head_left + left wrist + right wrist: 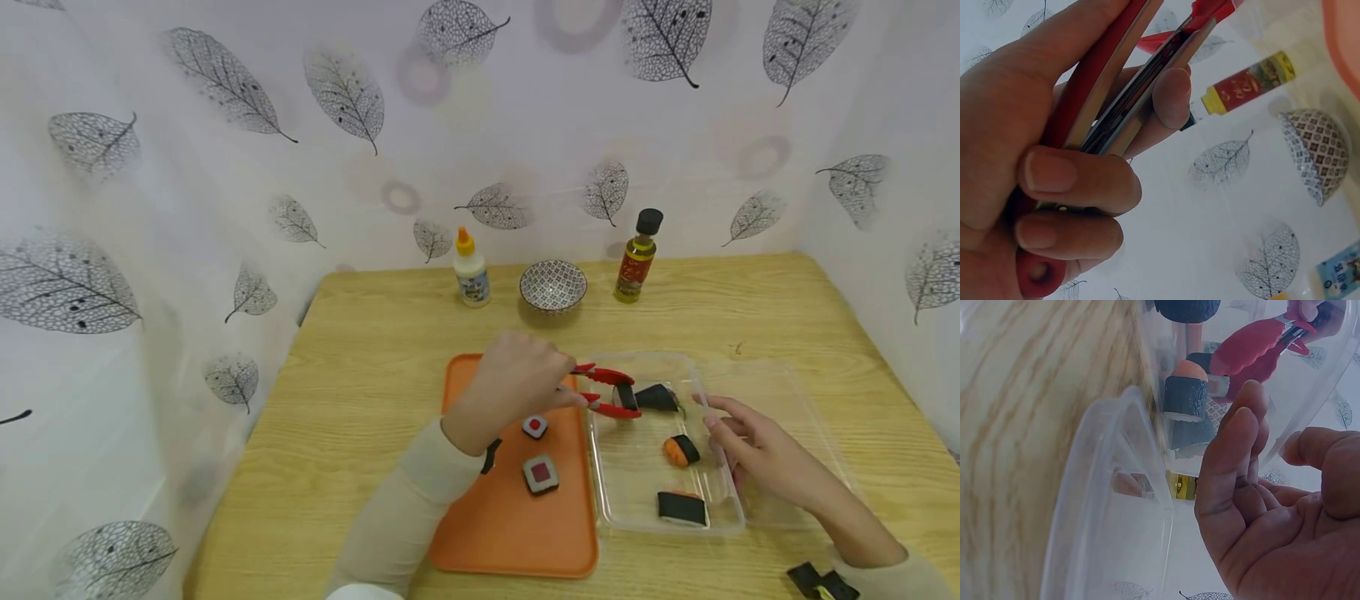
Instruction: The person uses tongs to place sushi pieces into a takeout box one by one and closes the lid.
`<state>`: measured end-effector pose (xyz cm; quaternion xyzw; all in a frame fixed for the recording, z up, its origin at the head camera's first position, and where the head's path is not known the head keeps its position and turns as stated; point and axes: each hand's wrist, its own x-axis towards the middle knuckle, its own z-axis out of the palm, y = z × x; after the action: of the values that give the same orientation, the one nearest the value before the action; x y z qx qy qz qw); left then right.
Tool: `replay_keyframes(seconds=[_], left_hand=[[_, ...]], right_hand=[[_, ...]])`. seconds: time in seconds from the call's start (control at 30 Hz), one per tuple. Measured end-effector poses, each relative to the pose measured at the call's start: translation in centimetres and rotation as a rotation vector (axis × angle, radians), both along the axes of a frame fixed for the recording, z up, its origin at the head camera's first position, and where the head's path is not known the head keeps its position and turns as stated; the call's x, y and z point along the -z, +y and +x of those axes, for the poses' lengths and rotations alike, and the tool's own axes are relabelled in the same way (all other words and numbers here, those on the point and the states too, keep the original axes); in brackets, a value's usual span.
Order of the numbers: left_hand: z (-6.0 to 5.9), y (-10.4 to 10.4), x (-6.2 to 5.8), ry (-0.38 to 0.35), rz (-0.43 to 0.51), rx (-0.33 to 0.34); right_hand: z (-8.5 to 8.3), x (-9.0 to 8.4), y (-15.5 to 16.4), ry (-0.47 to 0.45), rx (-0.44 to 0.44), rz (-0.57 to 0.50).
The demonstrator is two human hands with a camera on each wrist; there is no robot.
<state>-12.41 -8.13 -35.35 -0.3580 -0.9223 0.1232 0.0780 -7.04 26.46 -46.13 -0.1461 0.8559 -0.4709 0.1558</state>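
Observation:
My left hand (521, 375) grips red-tipped metal tongs (611, 404) over the clear plastic container (626, 500). A dark-wrapped sushi roll (624, 395) is between the tong tips. Beside it in the container lies a black cone-shaped hand roll (657, 397). Nearer the front are an orange-and-black sushi piece (681, 450) and a black-wrapped block of sushi (682, 507). At the container's right rim, my right hand (757, 446) touches with thumb and fingertips, its fingers loosely bent. The right wrist view shows this hand (1272, 506) outside the transparent wall.
An orange tray (517, 542) left of the container bears sushi rolls (541, 474), one dark piece partly behind my left arm. A clear lid (787, 408) lies to the right. Behind stand a white bottle (472, 275), patterned bowl (553, 287) and oil bottle (635, 262). Black pieces (821, 581) lie at front right.

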Motion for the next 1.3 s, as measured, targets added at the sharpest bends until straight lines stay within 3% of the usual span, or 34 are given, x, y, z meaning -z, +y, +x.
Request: replay_keyframes(seconds=[0.37,0.53,1.03,1.17,1.3], left_hand=[[0.2,-0.3,0.2,0.048,0.013,0.018],[0.3,-1.3,0.1,0.031,0.079,0.035],[0.9,-8.9,1.8,-0.102,0.449,0.044],[1.4,-10.8,2.6,-0.200,0.519,0.046],[2.0,-12.5,3.7,-0.312,0.556,-0.035]], right_hand=[[0.1,0.0,-0.1,-0.006,0.003,0.002],[0.2,-0.1,-0.1,-0.006,0.002,0.011],[0.0,0.3,0.0,0.009,-0.001,0.009],[0.0,0.3,0.0,0.005,0.000,0.010],[0.0,0.2,0.0,0.011,-0.006,0.004]])
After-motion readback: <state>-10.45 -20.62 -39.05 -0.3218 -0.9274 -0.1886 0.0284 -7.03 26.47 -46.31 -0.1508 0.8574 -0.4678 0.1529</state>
